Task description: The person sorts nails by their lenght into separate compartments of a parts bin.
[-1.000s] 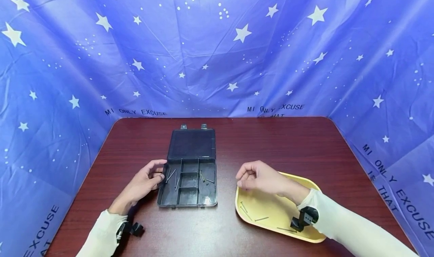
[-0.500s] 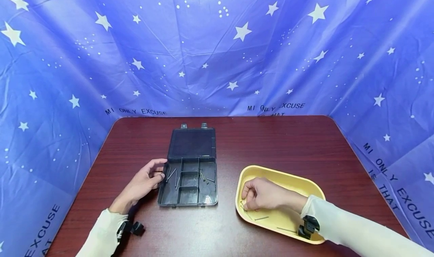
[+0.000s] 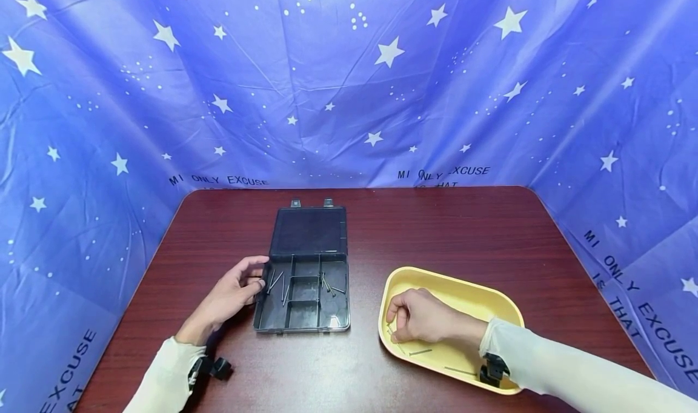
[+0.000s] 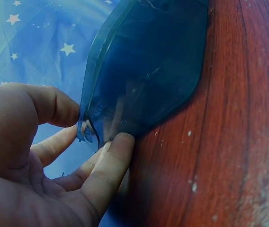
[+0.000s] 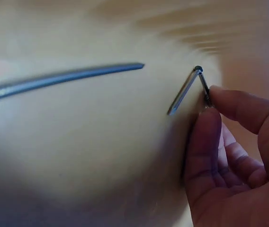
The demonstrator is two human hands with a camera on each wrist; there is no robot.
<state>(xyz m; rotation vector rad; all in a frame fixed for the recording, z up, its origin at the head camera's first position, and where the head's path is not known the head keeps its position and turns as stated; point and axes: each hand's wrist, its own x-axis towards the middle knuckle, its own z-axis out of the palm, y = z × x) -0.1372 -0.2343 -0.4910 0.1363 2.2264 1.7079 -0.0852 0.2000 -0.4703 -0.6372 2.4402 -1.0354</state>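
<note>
A dark clear plastic compartment box [image 3: 303, 287] lies with its lid [image 3: 309, 230] laid back. My left hand [image 3: 229, 295] holds its left side near the hinge; thumb and fingers meet the wall in the left wrist view. Several nails [image 3: 283, 289] lie in the left compartment, several brassy and dark ones [image 3: 327, 284] in the right. Inside the yellow tray [image 3: 463, 274], my right hand [image 3: 425, 316] pinches a nail [image 5: 204, 86] between thumb and forefinger. Its head touches that of another nail [image 5: 183, 92]. A longer-looking nail [image 5: 68, 80] lies apart from them.
Both box and tray stand on a reddish-brown wooden table [image 3: 436, 231], with bare wood between them. More nails [image 3: 460, 370] lie along the tray's near side. A blue star-printed cloth [image 3: 338, 86] hangs around the table.
My right hand has moved from above the tray's left rim down into the tray, onto the nails at its left end. The left hand has stayed at the box.
</note>
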